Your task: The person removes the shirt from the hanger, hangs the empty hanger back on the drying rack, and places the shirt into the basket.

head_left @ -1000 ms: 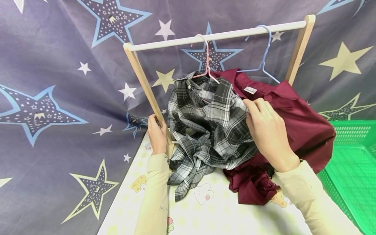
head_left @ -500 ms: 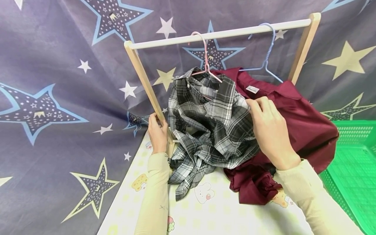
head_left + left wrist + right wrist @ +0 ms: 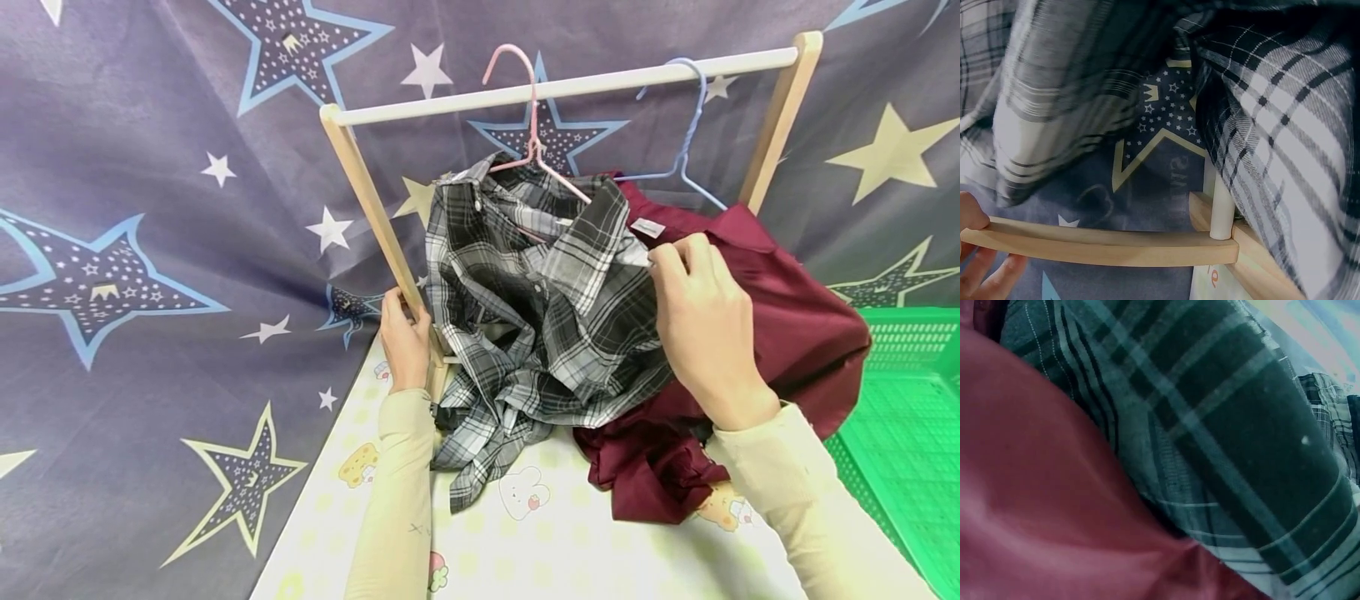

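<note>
My left hand (image 3: 405,342) holds the left wooden post (image 3: 375,217) of a small clothes rack; in the left wrist view its fingers (image 3: 1000,275) wrap the post's edge. A black, grey and white plaid shirt (image 3: 592,267) hangs on a pink wire hanger (image 3: 534,133), whose hook tip stands above the white rail (image 3: 420,108). My right hand (image 3: 705,325) pinches the shirt at its shoulder on the right side; the hanger's end there is hidden. Behind that hand, a maroon shirt (image 3: 802,317) hangs from a blue hanger (image 3: 686,137) hooked over the rail.
At the right, beside the table (image 3: 600,550) with its cartoon-print cover, stands a green plastic basket (image 3: 907,315). A dark star-patterned cloth (image 3: 150,400) hangs behind the rack and along the left. The plaid shirt's lower part and the maroon sleeve lie bunched on the table.
The pink hanger's hook has risen off the rail, with the plaid shirt's collar lifted along. My right hand has moved slightly up and right. My left hand keeps its hold on the post.
</note>
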Available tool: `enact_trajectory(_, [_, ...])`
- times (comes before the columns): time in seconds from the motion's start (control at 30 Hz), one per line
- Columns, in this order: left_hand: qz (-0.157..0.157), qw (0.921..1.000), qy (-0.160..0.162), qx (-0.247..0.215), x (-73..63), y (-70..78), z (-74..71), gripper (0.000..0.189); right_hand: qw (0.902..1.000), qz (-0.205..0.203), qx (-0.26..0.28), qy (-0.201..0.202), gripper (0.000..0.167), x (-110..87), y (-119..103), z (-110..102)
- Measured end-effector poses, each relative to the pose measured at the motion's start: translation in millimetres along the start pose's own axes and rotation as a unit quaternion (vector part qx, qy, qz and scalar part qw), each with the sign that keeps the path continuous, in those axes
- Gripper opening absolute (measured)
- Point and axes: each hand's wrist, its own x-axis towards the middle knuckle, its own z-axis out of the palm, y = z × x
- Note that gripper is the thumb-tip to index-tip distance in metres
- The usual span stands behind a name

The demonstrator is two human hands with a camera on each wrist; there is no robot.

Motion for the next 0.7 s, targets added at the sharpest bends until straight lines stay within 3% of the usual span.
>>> enact_trajectory(0.33, [0.005,1.0000,-0.001,0.002,0.0,-0.1,0.9,0.031,0.9996,0.010,0.020,0.015,0.006,3.2,-1.4,-21.4])
enact_trajectory(0.7, [0.005,0.9999,-0.008,0.012,-0.6,-0.6,0.5,0.032,0.9998,0.010,0.016,0.002,0.007,-12.9,3.0,-38.0])
